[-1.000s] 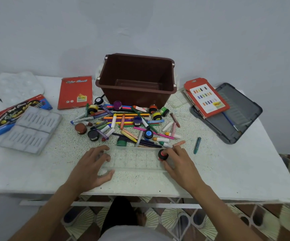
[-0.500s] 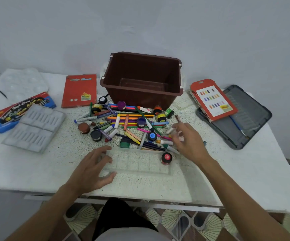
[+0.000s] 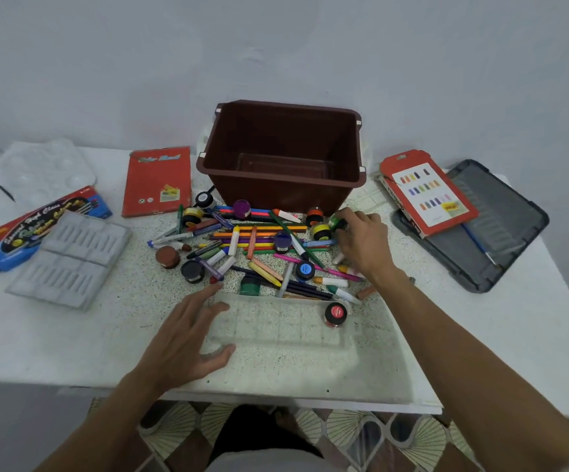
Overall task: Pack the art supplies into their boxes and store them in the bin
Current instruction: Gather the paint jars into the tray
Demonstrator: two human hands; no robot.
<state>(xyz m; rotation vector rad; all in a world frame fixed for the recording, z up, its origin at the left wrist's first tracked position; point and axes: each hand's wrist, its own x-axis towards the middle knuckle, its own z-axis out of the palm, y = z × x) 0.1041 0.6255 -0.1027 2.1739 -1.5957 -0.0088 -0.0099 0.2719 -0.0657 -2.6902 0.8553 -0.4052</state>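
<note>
Head view: the right hand (image 3: pixel 361 243) pinches, apparently at the lid, the green paint pot (image 3: pixel 337 222) just beside the brown bin (image 3: pixel 276 195), while the left hand (image 3: pixel 187 338) rests spread on the clear tray (image 3: pixel 276 332); the pot is probably light, rigid and smooth, so grip around its lid.

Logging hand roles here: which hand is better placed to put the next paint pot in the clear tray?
Right. The right hand pinches the green pot in front of the brown bin, while the left hand rests on the clear tray at its left end.
</note>
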